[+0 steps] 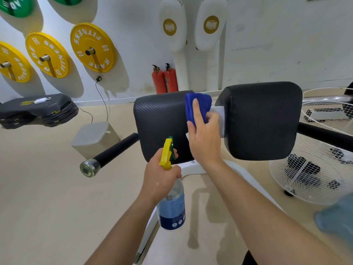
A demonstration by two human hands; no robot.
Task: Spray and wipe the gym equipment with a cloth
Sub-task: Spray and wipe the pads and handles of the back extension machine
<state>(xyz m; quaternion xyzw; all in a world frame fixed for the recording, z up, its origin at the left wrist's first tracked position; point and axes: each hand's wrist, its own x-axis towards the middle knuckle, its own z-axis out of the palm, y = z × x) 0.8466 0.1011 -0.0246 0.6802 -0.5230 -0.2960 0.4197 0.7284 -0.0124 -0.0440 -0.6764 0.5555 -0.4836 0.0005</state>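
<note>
Pressing a blue cloth (197,106) against the inner edge of the left pad (162,123), the right hand (205,134) is holding it with the index finger lying straight over the fabric and the thumb curling at its side. The left hand (162,175) is gripping the bottle (172,207) by its neck, just under the yellow trigger, with the nozzle facing the left pad's lower front.

Two black pads are sitting side by side, and the right pad (263,119) is standing apart from the cloth across a narrow gap. Two black bars (112,152) are sticking out, one on each side. A white fan (313,169) is crowding the right side, close behind the right pad.

Three yellow plates (92,47) and two green ones are hanging on the wall, with two white boxing pads (172,23) and two red extinguishers (165,79) standing beyond the left pad. One grey box (95,138) is sitting on the floor behind the left bar, and a stack of black steps (38,109) is lying at far left.
</note>
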